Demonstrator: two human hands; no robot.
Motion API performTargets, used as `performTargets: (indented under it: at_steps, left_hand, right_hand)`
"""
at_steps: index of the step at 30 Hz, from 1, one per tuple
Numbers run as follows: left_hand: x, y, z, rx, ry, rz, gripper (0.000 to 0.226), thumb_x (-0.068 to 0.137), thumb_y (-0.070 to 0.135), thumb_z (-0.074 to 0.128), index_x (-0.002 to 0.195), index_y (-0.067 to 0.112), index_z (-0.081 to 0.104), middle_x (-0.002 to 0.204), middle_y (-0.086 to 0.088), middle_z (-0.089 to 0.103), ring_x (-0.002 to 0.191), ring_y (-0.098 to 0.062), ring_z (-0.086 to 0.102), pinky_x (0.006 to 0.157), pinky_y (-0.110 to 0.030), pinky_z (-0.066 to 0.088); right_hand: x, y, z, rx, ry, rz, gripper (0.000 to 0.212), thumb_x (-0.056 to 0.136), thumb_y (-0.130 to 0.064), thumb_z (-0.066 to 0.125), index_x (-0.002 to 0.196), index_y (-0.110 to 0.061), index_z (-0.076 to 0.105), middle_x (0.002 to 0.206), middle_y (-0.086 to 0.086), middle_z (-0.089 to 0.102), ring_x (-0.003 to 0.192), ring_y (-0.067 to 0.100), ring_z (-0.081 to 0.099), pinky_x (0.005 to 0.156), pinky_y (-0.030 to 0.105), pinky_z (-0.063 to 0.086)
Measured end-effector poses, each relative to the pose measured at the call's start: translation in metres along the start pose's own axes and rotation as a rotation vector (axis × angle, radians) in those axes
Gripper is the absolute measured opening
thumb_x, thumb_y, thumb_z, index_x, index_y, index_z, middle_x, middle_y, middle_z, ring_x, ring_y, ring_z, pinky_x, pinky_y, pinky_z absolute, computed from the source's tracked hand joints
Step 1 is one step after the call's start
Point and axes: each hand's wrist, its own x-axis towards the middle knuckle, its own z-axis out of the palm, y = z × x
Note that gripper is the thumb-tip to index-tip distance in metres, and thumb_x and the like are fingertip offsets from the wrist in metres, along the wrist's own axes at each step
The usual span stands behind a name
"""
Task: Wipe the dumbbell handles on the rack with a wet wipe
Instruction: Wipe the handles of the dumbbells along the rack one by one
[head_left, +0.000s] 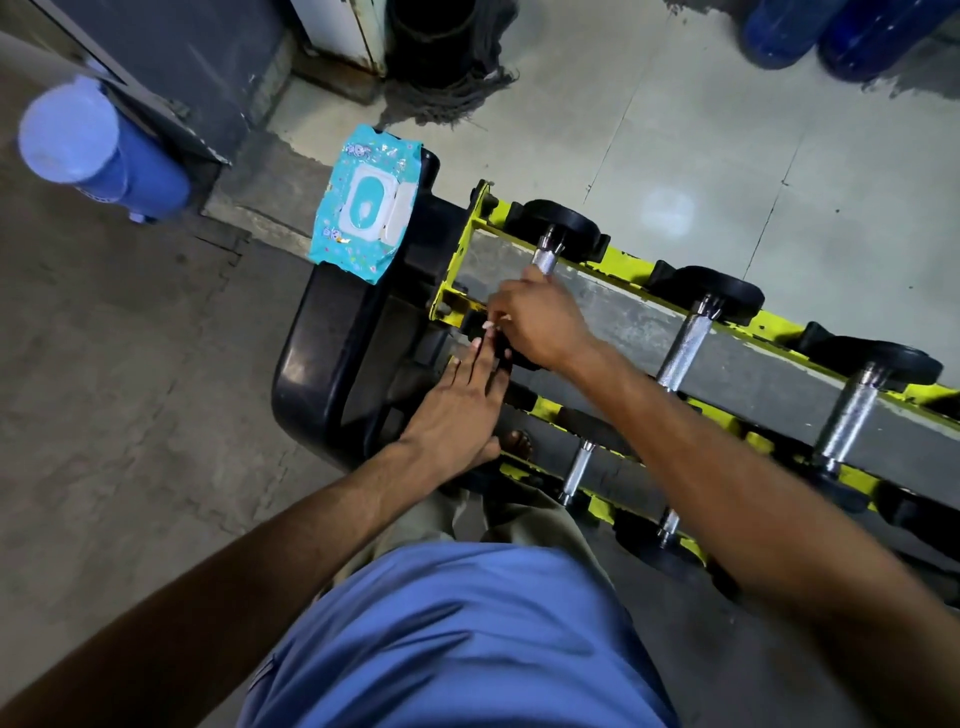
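A yellow rack (613, 265) carries several black-ended dumbbells with knurled steel handles. My right hand (540, 319) is curled over the handle of the leftmost upper dumbbell (546, 257); only the far part of that handle shows past my thumb. I cannot see a wipe under the hand. My left hand (462, 402) lies flat with straight fingers on the near end of the same dumbbell, at the rack's left end. A turquoise wet wipe pack (363, 202) with its lid closed lies on a black plastic seat (311, 358) left of the rack.
More dumbbell handles (683, 345) (849, 415) sit to the right on the top tier, and shorter ones (576, 470) on the lower tier. A blue bottle (98, 148) hangs at far left. A mop (447, 67) and blue jugs (831, 31) stand on the floor beyond.
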Motion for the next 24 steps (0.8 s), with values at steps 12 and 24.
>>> performTargets:
  at_steps: [12, 24]
  left_hand:
    - [0.000, -0.002, -0.003, -0.009, -0.016, 0.032, 0.106, 0.089, 0.045, 0.059, 0.165, 0.003, -0.002, 0.169, -0.033, -0.013, 0.161, -0.039, -0.001, 0.130, -0.047, 0.013]
    - [0.001, -0.001, 0.002, 0.009, -0.004, 0.008, 0.116, 0.083, 0.041, 0.068, 0.165, 0.004, -0.006, 0.168, -0.029, -0.021, 0.161, -0.038, -0.002, 0.131, -0.044, 0.014]
  right_hand:
    - [0.048, 0.000, -0.018, -0.274, -0.522, -0.134, 0.011, 0.096, -0.024, 0.055, 0.091, -0.027, 0.065, 0.097, -0.001, 0.067, 0.108, 0.026, 0.056, 0.106, 0.046, 0.030]
    - [-0.050, 0.020, 0.041, 0.453, 0.218, 0.517, 0.006, 0.089, -0.026, 0.068, 0.091, -0.020, 0.068, 0.091, 0.003, 0.074, 0.083, 0.028, 0.069, 0.067, 0.037, 0.054]
